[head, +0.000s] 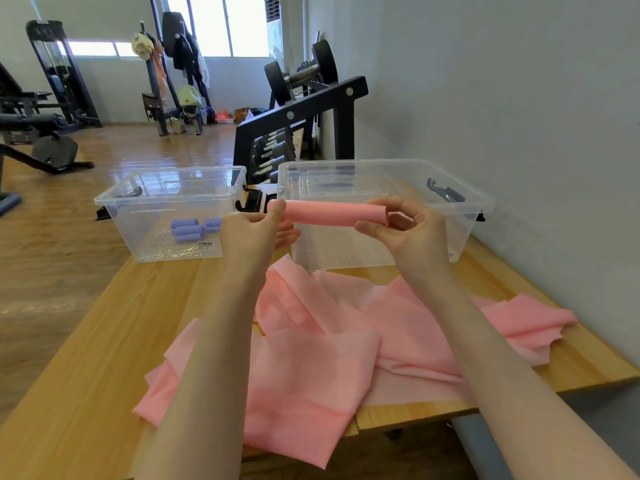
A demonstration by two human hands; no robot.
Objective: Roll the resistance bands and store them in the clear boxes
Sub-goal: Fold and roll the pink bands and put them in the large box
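Head view, only one. Both hands up above the wooden table [104, 341], holding a rolled pink band [329, 213] level between them, in the air in front of the right clear box [478, 206]. Left hand [252, 233] pinches the roll's left end, thumb and fingers curled on it. Right hand [412, 230] grips the right end, fingers curled round the roll, thumb on top. Roll lies crosswise, roughly parallel to the table's far edge, not touching either box as far as the view tells.

Right clear box sits near the far right corner of the table, close to the wall [519, 98], dark latch on its right rim. Can't tell if anything lies inside; looks see-through to the floor of the box. Left clear box [104, 202] sits at the far left edge, just beside the right one, small gap between them with dark latch parts there. Inside the left box: rolled purple bands [188, 230], several, lying on the bottom toward its right side; a barcode sticker just in front of them.

Loose pink bands [311, 358] spread unrolled over the middle and near part of the table, crumpled and overlapping, one part reaching toward the right edge, one part hanging over the near edge. Forearms cross over this pile.

Behind the table: dumbbell rack [304, 109] along the wall, gym machines at far left, wood floor.
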